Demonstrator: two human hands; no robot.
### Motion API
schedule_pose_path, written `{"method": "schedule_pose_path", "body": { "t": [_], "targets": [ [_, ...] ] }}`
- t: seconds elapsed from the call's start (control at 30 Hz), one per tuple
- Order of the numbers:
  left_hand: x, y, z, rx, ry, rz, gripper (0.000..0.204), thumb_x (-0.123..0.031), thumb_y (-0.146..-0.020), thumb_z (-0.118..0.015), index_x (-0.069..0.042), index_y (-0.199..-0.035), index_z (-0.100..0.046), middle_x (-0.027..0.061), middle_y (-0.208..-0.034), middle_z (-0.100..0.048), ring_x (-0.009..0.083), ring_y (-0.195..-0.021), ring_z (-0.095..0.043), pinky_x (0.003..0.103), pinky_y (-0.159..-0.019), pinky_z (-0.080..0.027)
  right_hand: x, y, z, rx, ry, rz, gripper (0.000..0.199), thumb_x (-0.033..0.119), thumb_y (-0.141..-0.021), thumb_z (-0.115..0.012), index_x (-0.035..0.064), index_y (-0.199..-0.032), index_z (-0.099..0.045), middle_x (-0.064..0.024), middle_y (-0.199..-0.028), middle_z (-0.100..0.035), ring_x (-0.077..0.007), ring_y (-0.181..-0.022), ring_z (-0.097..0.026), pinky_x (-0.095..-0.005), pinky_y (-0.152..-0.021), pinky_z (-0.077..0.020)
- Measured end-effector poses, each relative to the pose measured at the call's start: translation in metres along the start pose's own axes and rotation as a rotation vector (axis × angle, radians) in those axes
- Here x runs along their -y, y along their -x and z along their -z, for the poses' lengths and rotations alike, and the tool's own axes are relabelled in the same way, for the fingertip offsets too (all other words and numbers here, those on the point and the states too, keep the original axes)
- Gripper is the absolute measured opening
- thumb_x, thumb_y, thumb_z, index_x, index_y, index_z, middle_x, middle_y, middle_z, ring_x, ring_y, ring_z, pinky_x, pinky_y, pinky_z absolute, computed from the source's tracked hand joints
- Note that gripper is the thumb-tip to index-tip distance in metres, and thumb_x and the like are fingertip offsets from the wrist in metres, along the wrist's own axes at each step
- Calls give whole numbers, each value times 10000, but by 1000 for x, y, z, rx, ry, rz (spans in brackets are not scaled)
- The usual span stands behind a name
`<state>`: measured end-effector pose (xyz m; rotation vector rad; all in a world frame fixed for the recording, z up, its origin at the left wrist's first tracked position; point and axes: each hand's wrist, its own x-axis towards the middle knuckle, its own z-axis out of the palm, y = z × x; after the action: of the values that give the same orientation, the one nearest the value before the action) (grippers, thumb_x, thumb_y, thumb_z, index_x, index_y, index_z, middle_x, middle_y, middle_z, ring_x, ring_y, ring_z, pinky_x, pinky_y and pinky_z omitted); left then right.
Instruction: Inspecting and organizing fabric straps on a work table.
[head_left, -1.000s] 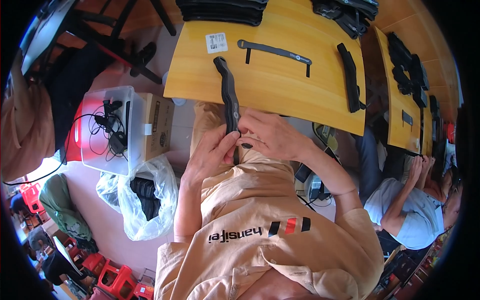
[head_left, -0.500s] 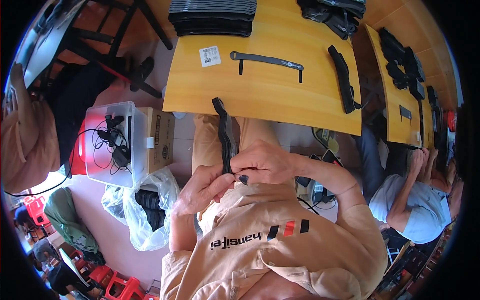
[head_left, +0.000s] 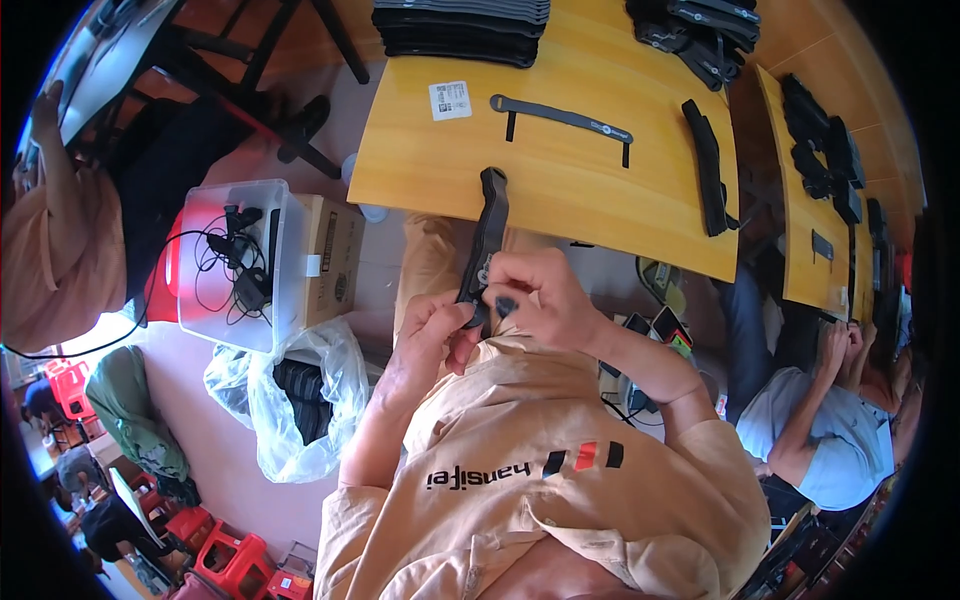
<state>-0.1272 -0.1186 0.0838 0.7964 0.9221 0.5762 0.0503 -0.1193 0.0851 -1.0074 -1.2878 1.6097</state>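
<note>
A bundle of black and grey hook-and-loop straps [head_left: 487, 225] rises from my left hand [head_left: 432, 332], its far end near the table's front edge. The fingers of that hand are closed round the bundle's near end. Beside it, my right hand [head_left: 545, 298] is closed too, and a dark strap end [head_left: 507, 307] pokes out of its curled fingers. Whether that end belongs to the bundle is hidden. On the table, a single grey strap [head_left: 565, 118] with a slotted end lies crosswise, with two short black strips [head_left: 511, 126] below it.
The wooden table [head_left: 420, 160] carries a stack of straps [head_left: 460, 40], a white label [head_left: 450, 100], a folded strap bundle [head_left: 708, 170] and a strap pile [head_left: 695, 35]. At left are a clear bin [head_left: 290, 250], a carton [head_left: 335, 255] and a plastic bag [head_left: 345, 400]. Other people sit either side.
Both hands and the strap bundle have moved up and to the right in view. My right hand has drawn slightly away from my left. The whole view has shifted a little.
</note>
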Motion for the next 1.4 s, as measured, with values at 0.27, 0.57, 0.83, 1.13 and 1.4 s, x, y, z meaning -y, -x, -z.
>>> {"method": "schedule_pose_path", "body": {
  "t": [0.27, 0.57, 0.83, 1.13, 1.4],
  "targets": [
    [2, -3, -1, -112, -51, -3, 260, -186, -798, -416, -7, -638, -514, 38, -553, -497, 91, -380, -447, 196, -322, -315, -2, 6, -12, -168, 1034, 541, 288, 275, -752, -678, 59, -784, -489, -71, -733, -485, -231, -589, -554, -319, -447, -410],
    [13, 0, 7, -25, -77, 114, 282, -238, -839, -478, -9, -696, -562, 40, -525, -507, 98, -433, -483, 205, -402, -363, -6, 0, 7, 91, 739, 391, 132, 135, -827, -576, 21, -793, -520, -130, -714, -518, -321, -621, -543, -383, -510, -415],
    [15, -2, -2, 50, 19, -19, 473, -410, -957, -384, 12, -837, -560, 84, -637, -544, 143, -522, -543, 236, -470, -457, -11, 5, -3, 7, 480, 293, 89, 68, -827, -534, 5, -770, -504, -135, -668, -489, -326, -590, -499, -387, -527, -370],
    [6, 9, 1, 257, -136, 31, 383, -354, -946, -447, -28, -759, -520, 11, -573, -486, 83, -468, -439, 200, -446, -353, -3, 24, 5, -22, 430, 201, 83, 46, -797, -507, -20, -746, -505, -140, -588, -472, -259, -524, -500, -337, -500, -374],
    [23, 46, 72, 361, -349, -269, 340, -240, -885, -459, -20, -629, -498, 0, -466, -416, 86, -398, -384, 251, -395, -282, 0, 50, 81, -712, -187, -224, 172, 160, -841, -427, 25, -778, -511, 20, -471, -378, -65, -331, -312, -219, -306, -269]
  ]
}}
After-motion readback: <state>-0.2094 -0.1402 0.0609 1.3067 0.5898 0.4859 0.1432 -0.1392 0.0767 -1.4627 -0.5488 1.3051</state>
